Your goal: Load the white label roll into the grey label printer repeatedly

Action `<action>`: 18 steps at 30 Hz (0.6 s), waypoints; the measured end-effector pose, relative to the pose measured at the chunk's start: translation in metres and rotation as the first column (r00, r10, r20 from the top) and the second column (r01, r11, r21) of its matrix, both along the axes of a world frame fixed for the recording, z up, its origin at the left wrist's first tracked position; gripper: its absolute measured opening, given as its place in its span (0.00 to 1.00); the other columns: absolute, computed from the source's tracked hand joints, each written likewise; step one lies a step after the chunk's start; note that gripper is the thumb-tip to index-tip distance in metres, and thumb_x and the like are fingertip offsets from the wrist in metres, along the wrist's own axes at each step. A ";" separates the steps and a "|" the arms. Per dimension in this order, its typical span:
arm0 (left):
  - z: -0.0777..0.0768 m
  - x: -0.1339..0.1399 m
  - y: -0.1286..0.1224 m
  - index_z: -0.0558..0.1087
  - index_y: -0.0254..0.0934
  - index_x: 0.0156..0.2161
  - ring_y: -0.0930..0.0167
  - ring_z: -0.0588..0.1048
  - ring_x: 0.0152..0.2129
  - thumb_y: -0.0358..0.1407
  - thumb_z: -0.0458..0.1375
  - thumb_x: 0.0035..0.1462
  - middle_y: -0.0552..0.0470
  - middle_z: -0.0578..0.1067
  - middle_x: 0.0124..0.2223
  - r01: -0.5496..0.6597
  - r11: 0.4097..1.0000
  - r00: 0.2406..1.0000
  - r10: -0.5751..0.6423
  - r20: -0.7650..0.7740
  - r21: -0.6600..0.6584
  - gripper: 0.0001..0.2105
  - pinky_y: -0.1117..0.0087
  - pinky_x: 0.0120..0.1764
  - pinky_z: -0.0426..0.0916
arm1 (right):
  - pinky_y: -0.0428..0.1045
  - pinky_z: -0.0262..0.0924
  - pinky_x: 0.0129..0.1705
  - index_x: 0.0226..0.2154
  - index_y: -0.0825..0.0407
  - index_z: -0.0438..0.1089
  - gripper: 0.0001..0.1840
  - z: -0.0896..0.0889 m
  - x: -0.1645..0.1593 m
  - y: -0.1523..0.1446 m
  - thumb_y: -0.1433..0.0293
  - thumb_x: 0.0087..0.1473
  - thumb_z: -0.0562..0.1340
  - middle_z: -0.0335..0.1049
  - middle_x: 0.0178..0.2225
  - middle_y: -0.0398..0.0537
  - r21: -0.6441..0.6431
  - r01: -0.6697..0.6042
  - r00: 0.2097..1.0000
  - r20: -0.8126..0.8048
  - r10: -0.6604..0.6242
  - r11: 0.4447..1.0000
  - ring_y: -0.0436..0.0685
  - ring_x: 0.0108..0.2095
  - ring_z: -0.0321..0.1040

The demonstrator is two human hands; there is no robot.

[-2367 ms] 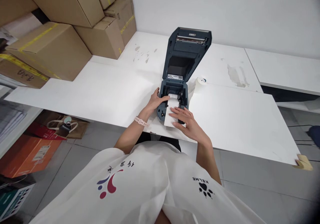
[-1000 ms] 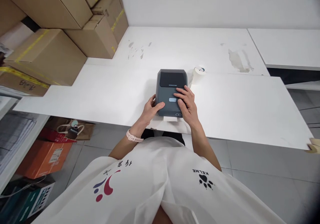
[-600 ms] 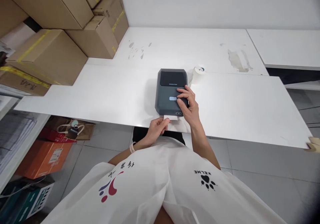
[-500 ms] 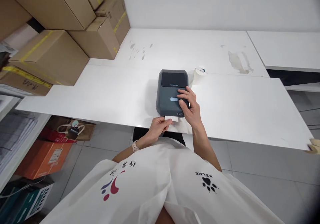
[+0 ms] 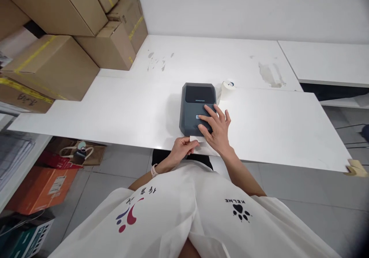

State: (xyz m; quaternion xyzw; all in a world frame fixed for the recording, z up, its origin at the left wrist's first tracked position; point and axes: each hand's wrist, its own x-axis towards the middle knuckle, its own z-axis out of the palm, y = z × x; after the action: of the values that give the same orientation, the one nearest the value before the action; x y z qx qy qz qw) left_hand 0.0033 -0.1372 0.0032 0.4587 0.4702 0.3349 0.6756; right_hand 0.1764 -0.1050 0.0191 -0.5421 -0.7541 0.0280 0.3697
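A dark grey label printer (image 5: 191, 114) stands on the white table, with a strip of white label paper (image 5: 197, 139) coming out of its front edge. My left hand (image 5: 183, 148) pinches that paper strip between thumb and fingers, just below the printer. Over the right part of the printer's top lies my right hand (image 5: 216, 129), fingers spread, with one fingertip at the small pale button. It grips nothing. Behind the printer's right side sits a roll of white labels (image 5: 228, 90).
Cardboard boxes (image 5: 54, 66) with yellow tape are stacked at the table's left end. The white table (image 5: 273, 127) has worn patches near the wall. An orange box (image 5: 43, 187) and a paper bag (image 5: 96, 156) stand below on the left.
My right hand has spread its fingers and shifted left over the printer, a fingertip now at the button. My left hand still holds the paper strip. The view has tilted slightly.
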 end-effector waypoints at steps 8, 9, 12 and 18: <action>-0.001 -0.035 0.016 0.69 0.38 0.17 0.75 0.59 0.16 0.54 0.52 0.59 0.56 0.59 0.16 -0.434 0.877 0.891 0.451 -0.044 0.209 0.26 0.69 0.24 0.54 | 0.70 0.50 0.66 0.68 0.39 0.44 0.34 0.001 -0.002 -0.001 0.48 0.65 0.45 0.40 0.72 0.51 0.162 0.055 0.975 -0.220 -0.019 0.985 0.70 0.71 0.43; 0.001 -0.038 0.026 0.70 0.39 0.19 0.75 0.60 0.17 0.53 0.53 0.60 0.55 0.61 0.17 -0.476 0.843 0.864 0.501 -0.047 0.252 0.25 0.69 0.25 0.56 | 0.71 0.50 0.66 0.69 0.39 0.43 0.34 0.012 -0.002 0.008 0.47 0.65 0.44 0.41 0.72 0.51 0.192 0.049 0.975 -0.224 -0.005 0.980 0.70 0.71 0.42; 0.009 -0.037 0.064 0.75 0.40 0.33 0.72 0.69 0.26 0.47 0.57 0.57 0.52 0.73 0.29 -0.446 0.816 0.859 0.506 -0.082 0.368 0.13 0.68 0.32 0.63 | 0.70 0.50 0.66 0.69 0.39 0.42 0.35 0.048 0.001 0.051 0.45 0.65 0.41 0.40 0.71 0.50 0.280 0.021 0.962 -0.265 0.057 0.960 0.69 0.71 0.42; 0.014 -0.010 0.125 0.65 0.40 0.60 0.57 0.70 0.52 0.45 0.63 0.50 0.40 0.70 0.59 -0.171 0.931 0.913 0.272 -0.303 0.322 0.32 0.59 0.49 0.66 | 0.61 0.49 0.69 0.67 0.36 0.43 0.31 0.098 0.014 0.153 0.46 0.66 0.42 0.46 0.70 0.45 0.280 -0.022 0.923 -0.363 0.127 0.960 0.61 0.70 0.45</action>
State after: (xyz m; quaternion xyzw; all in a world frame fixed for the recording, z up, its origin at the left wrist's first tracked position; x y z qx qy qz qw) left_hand -0.0063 -0.0124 0.0168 0.5465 0.5762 0.3899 0.4663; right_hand 0.1905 0.0477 0.1174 -0.4416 -0.6859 0.0427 0.5768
